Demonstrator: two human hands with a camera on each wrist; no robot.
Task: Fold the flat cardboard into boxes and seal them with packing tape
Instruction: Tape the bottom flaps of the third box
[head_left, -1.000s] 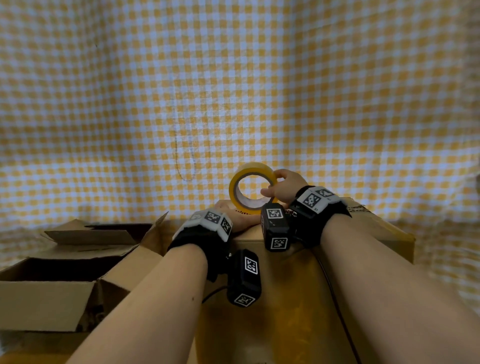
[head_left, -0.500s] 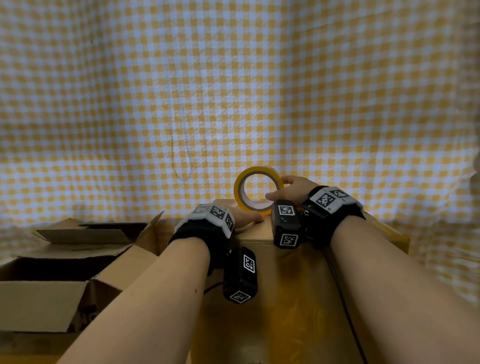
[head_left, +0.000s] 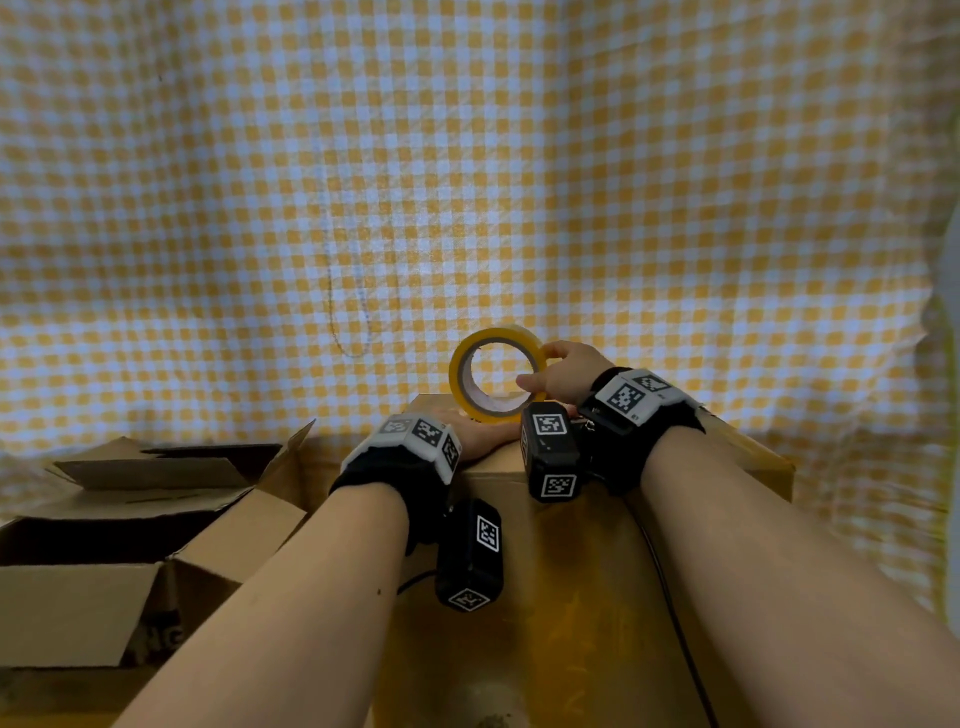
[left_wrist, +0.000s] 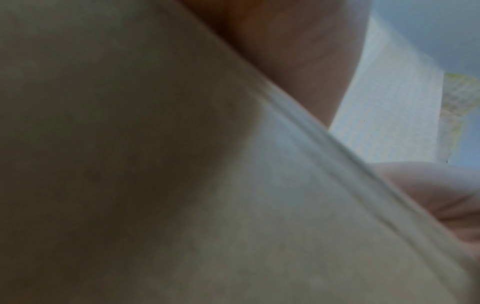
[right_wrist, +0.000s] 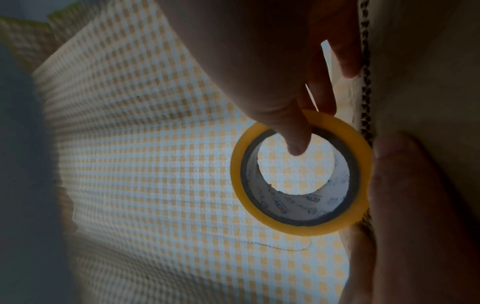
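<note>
**Tape roll held at the far edge of the box**

The right hand (head_left: 563, 371) pinches the yellow tape roll (head_left: 493, 374), thumb inside the core and fingers (right_wrist: 322, 90) over the outer rim, holding it upright on edge at the far edge of the closed cardboard box (head_left: 597, 597). The left hand (head_left: 475, 434) lies flat on the box top just beside the roll, fingers straight. Another box with open flaps (head_left: 130, 519) sits to the left. Yellow checked cloth (head_left: 467, 182) fills the background.
</note>
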